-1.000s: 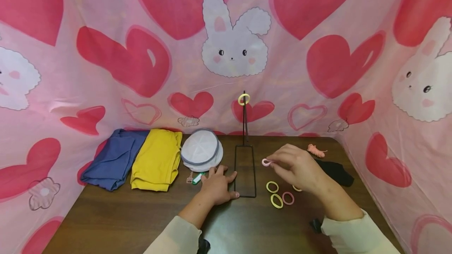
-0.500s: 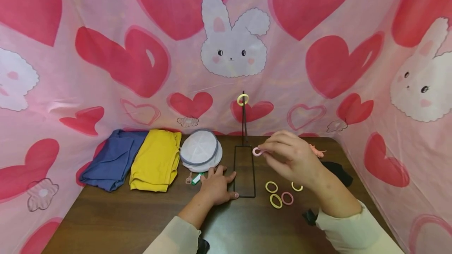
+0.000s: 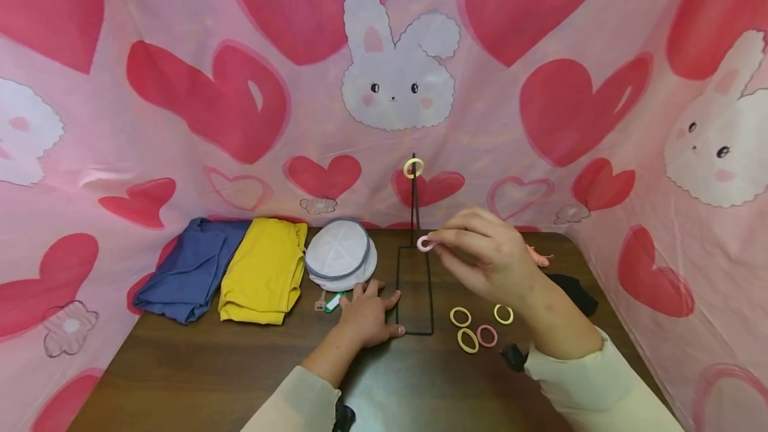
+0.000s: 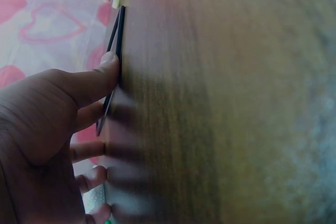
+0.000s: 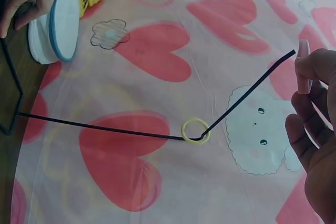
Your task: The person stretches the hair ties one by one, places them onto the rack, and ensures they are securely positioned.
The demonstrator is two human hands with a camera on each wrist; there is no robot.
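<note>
My right hand [image 3: 489, 252] pinches a small pink ring [image 3: 422, 249], shaped like a hair tie, between thumb and fingers. In the right wrist view, that ring stands right at the free tip of a black wire stand's [image 5: 100, 127] slanting arm. A yellow ring [image 5: 184, 133] hangs at the bend of the same stand. My left hand [image 3: 365, 317] lies with fingers spread on the table, thumb and index finger against the stand's rectangular base [image 3: 432, 305]. In the left wrist view, the thumb [image 4: 107, 74] rests on the base's black wire.
Several yellow rings [image 3: 461, 341] and a pink ring [image 3: 480, 337] lie right of the base. Behind the left hand are a white hat [image 3: 339, 252], a green tag [image 3: 333, 303], yellow cloth [image 3: 263, 272] and blue cloth [image 3: 189, 272]. Peach yarn [image 3: 541, 259] and black cloth [image 3: 573, 293] lie at right.
My right hand has moved left and away from me with the pink ring, from above the loose rings toward the stand. The left hand stays on the base.
</note>
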